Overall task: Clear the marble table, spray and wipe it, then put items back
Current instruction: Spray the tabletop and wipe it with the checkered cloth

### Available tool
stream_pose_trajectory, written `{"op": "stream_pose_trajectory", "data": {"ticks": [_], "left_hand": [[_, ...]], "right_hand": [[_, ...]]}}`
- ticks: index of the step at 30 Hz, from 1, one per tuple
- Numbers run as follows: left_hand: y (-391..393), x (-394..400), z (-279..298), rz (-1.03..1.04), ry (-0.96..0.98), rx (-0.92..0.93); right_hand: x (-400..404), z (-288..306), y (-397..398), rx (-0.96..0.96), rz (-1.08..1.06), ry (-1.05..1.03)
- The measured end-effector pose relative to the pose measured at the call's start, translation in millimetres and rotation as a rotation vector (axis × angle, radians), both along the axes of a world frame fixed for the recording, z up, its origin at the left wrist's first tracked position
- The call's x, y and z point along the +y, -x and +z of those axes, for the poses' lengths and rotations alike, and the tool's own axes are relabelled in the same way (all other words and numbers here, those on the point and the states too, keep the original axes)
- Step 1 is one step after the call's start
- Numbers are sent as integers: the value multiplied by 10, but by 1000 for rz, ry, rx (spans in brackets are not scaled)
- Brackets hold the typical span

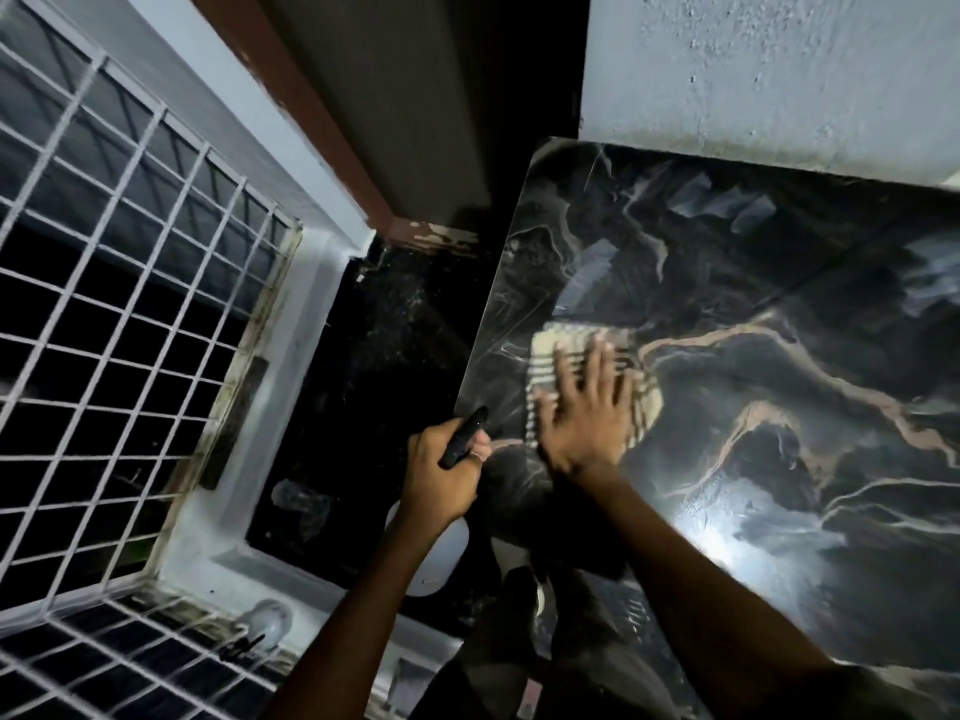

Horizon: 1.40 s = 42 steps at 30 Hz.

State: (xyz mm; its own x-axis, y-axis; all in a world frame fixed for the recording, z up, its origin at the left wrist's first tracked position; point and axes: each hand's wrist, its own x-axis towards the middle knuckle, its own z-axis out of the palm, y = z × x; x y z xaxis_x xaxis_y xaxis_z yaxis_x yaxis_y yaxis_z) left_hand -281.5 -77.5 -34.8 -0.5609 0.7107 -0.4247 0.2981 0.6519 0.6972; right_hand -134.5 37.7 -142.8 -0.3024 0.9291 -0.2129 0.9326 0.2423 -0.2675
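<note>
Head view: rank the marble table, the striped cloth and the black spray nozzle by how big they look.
1. Marble table, by far the largest.
2. Striped cloth, partly under the right hand.
3. Black spray nozzle in the left hand, smallest; mostly hidden.

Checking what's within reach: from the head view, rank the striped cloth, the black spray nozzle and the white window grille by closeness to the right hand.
1. Striped cloth, under the right hand.
2. Black spray nozzle, just left, held in the left hand.
3. White window grille, far left.

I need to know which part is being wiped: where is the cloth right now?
In the head view, the striped cloth lies flat under the right hand, near the marble table's left edge.
</note>
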Motion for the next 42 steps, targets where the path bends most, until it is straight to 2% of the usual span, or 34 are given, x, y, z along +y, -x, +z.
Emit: {"op": "stream_pose_trajectory", "data": {"ticks": [3,6,12,15,19,23,27,31,36,42], "left_hand": [[-41,189,36,-69,26,32],[-37,420,72,-116,-7,43],[40,777,31,-284,47,80],[66,1015,33,-371,93,92],[123,1316,73,-565,34,188],[250,1651,75,-614,13,185],[436,1952,10,-782,39,178],[687,2164,-105,-951,3,227],[1024,2384,-210,-1101,4,83],[1216,2649,-234,-1247,24,113]], "right_hand": [[-619,-96,25,29,267,-12],[-786,-165,-328,57,256,7],[-319,-67,-1075,24,-19,-40],[-34,16,-1059,-5,-76,-29],[72,21,-904,-6,-146,-27],[119,21,-765,-12,-233,-29],[161,-5,-566,-29,-365,-26],[200,-12,-206,-50,-611,-11],[105,-20,456,-42,-959,8],[-355,59,1104,-47,-1143,38]]}}
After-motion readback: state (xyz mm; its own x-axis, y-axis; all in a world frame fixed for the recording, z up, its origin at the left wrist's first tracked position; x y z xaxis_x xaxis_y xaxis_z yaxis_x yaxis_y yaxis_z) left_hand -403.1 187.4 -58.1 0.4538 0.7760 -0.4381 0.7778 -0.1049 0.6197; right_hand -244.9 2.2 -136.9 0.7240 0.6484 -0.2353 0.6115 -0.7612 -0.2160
